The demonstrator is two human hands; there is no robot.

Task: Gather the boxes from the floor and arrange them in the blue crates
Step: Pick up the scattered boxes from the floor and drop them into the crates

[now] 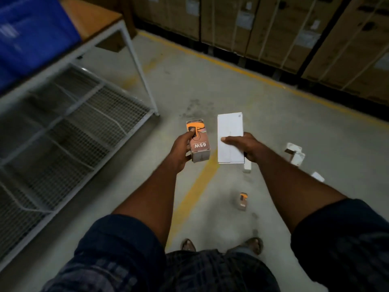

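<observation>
While the orange 65W box (200, 144) is held at frame centre, the left hand (180, 151) grasps it, fingers (190, 133) curled round its side. Just beside it, the right hand (246, 147) pinches the flat white box (230, 127), thumb on top. Lower right, a small orange box (243, 200) and several white boxes (294, 153) lie on the floor (189, 85). Upper left, a blue crate (31, 34) rests on the surface (94, 15), above a wire mesh shelf (84, 127). Strapped cartons (273, 24) line the top edge.

Both forearms out toward mid-frame, left hand (180, 153) around orange box (200, 149), right hand (248, 147), thumb atop, around white box (229, 127).
</observation>
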